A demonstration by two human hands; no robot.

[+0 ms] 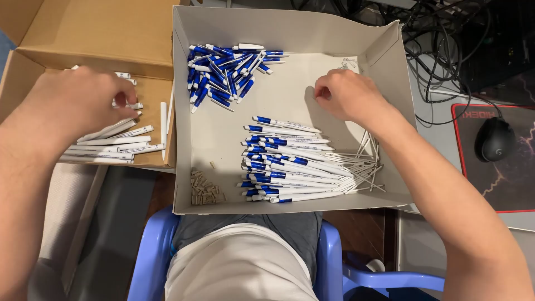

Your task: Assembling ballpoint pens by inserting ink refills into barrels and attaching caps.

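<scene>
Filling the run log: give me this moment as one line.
left hand: on white barrels in brown box | right hand: fingers down in tray | tray: blue clips, pens

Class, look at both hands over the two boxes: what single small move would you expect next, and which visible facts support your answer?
Probably the left hand closes on one white pen barrel and lifts it from the brown box. Its fingertips already rest on that pile, while the right hand is curled over small parts in the white tray, whose contents I cannot make out.

Head camera looks steeply down, close
</scene>
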